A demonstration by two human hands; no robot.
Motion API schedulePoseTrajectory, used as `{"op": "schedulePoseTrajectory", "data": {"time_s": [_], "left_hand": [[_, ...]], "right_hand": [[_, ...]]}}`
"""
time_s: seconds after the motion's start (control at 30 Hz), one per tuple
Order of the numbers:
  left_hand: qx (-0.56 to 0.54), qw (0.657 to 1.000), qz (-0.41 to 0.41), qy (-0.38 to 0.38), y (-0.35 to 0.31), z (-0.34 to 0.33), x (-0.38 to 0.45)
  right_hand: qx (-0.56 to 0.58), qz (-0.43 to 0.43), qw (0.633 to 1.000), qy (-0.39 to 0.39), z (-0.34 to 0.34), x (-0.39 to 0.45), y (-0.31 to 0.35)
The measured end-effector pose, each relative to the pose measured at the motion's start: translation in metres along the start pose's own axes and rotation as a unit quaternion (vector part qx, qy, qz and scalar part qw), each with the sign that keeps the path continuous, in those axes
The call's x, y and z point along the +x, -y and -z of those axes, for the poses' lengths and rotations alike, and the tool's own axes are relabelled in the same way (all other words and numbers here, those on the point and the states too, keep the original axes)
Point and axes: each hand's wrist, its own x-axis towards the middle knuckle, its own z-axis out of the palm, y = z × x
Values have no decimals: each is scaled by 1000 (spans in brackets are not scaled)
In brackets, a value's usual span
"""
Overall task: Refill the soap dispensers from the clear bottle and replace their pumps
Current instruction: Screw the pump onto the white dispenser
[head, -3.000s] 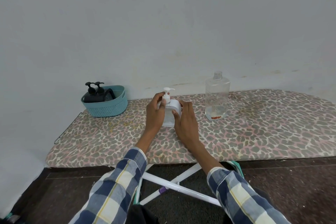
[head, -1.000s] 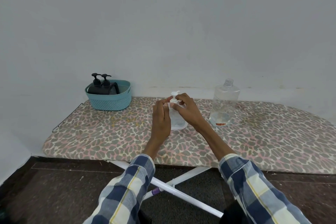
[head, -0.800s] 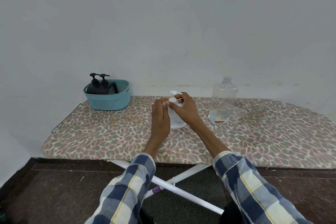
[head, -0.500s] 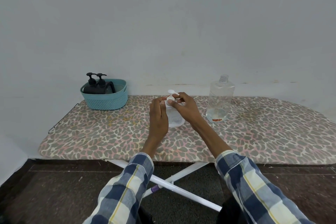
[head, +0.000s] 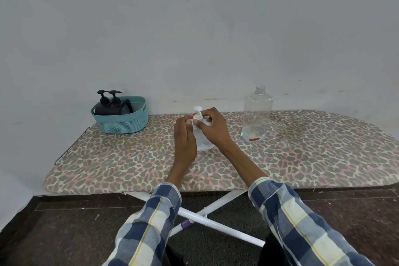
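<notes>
Your right hand (head: pixel 212 128) sits at the centre of the frame, its fingers curled round the collar of the white pump (head: pixel 197 113) on the clear soap dispenser (head: pixel 203 138). Your left hand (head: pixel 185 138) is pressed against the dispenser's left side, fingers wrapped on its body, and it hides most of that side from view. The dispenser stands upright on the leopard-print ironing board (head: pixel 302 157), between both hands.

To the right of your hands, near but apart, the clear bottle (head: pixel 257 114) stands uncapped with only a little liquid at its bottom. At the left of the frame, well apart, a teal basket (head: pixel 123 123) on the board's end holds two black pump dispensers (head: pixel 109 104). Below the board, its white crossed legs (head: pixel 216 220) show between your plaid sleeves (head: pixel 298 222).
</notes>
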Motion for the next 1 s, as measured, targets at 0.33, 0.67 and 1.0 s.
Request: {"op": "schedulePoseTrajectory", "data": {"time_s": [0.33,0.67,1.0], "left_hand": [[-9,1000,3,4,-1,3,1],[11,1000,-1,-2,1,2,0],[15,1000,-7,-11,4,-1,0]], "right_hand": [[30,28,999,12,6,-4,2],[71,-2,997,-8,4,-4,6],[56,-4,998,-42,-6,-5,6]]}}
